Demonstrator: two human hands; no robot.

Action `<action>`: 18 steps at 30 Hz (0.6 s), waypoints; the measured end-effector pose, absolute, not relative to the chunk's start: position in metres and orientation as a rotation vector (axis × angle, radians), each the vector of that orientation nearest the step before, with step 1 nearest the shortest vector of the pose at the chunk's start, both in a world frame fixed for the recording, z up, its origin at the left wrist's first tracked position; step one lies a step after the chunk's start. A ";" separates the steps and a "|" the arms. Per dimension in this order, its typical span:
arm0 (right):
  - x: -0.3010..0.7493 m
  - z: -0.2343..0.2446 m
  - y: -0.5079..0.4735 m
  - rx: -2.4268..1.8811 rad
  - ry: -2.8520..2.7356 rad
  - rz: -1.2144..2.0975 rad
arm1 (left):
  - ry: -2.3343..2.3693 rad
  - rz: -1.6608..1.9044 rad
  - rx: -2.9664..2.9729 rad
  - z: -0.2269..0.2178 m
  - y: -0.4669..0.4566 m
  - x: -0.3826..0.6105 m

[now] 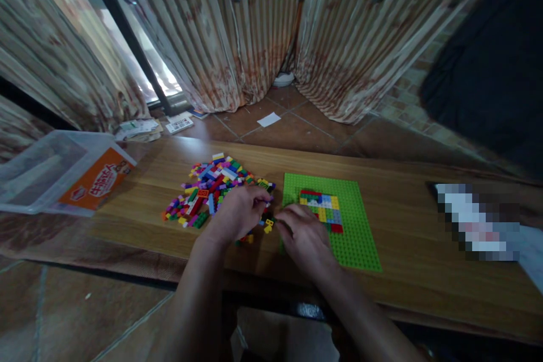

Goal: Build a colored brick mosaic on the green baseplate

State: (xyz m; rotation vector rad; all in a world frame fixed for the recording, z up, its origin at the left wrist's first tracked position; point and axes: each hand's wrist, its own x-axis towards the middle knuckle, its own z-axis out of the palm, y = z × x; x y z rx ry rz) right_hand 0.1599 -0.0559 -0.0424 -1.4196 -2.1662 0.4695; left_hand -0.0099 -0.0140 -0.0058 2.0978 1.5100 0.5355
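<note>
A loose pile of toy building bricks (218, 181) in many colours is heaped on the wooden table. Over the pile's right edge is my left hand (241, 209), its fingers curled and pinched together; whatever they hold is too small to make out. My right hand (303, 232) rests over the left edge of a green studded baseplate (360, 237), thumb and fingers closed near a few yellow bricks (268, 226). Its fingertips hide anything between them. On the baseplate a flat patch of red, yellow, blue and white bricks (324, 212) is joined, partly covered by my right hand.
A clear plastic box (63, 147) with an orange label stands at the table's left end. Toward the right end of the tabletop (403, 226) lies a blurred-out flat object (475, 220). Curtains (237, 39) hang behind the table, and a dark shape (496, 62) fills the upper right.
</note>
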 end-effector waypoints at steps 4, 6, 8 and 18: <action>0.152 -0.045 -0.052 -1.490 -2.224 0.383 | 1.498 0.500 2.135 -0.006 -0.014 -0.011; 0.151 -0.045 -0.051 -1.494 -2.236 0.362 | 1.491 0.480 2.154 -0.007 -0.015 -0.012; 0.150 -0.046 -0.051 -1.480 -2.236 0.360 | 1.501 0.461 2.162 -0.008 -0.015 -0.011; 0.183 -0.036 -0.048 -1.486 -1.733 0.580 | 1.559 0.452 2.157 -0.014 -0.014 -0.012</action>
